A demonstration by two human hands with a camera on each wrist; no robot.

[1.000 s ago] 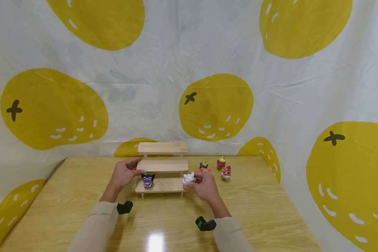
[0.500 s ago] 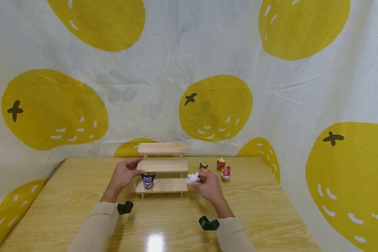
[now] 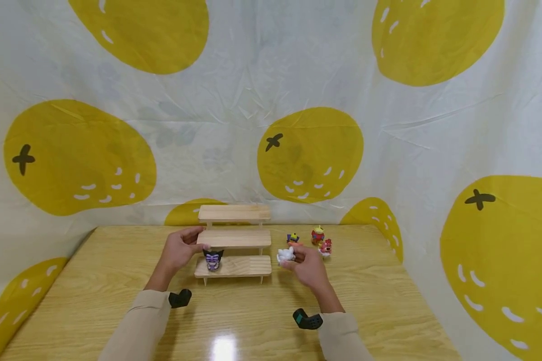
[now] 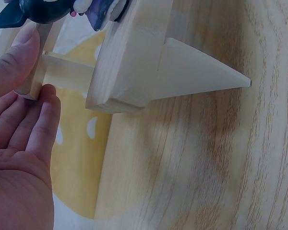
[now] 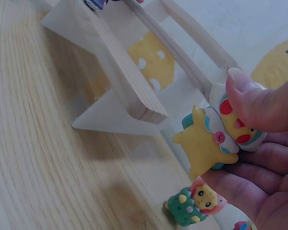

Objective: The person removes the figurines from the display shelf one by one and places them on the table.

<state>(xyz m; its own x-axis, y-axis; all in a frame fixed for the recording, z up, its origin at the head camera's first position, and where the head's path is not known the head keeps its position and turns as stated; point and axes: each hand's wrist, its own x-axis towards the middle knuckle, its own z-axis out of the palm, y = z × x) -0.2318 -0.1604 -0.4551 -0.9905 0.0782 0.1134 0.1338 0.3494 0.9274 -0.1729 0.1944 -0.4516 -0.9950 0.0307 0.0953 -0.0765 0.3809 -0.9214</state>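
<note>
A three-tier wooden display stand (image 3: pixel 234 239) stands on the table. My left hand (image 3: pixel 178 249) grips the left end of its middle shelf; the left wrist view shows the thumb (image 4: pixel 21 55) on top and fingers curled below. On the bottom shelf's left part sits a black-and-purple figurine (image 3: pixel 213 260). My right hand (image 3: pixel 310 268) pinches a small toy figurine (image 3: pixel 285 256) just right of the stand, apart from the bottom shelf. In the right wrist view, that figurine has a yellow body (image 5: pixel 206 143), a white hood and red cheeks, tilted sideways; the thumb partly covers its head.
Right of the stand are more figurines: a blue-and-yellow one (image 3: pixel 292 237), a red one (image 3: pixel 317 234) and a pink-and-white one (image 3: pixel 325 247). A green figurine with a pink top (image 5: pixel 185 211) lies under my right hand. Patterned cloth (image 3: pixel 217 130) hangs behind the table (image 3: pixel 370 301).
My right hand has carried the yellow figurine in the white hood rightward, from the right end of the bottom shelf to beyond it. The left hand keeps its place on the stand.
</note>
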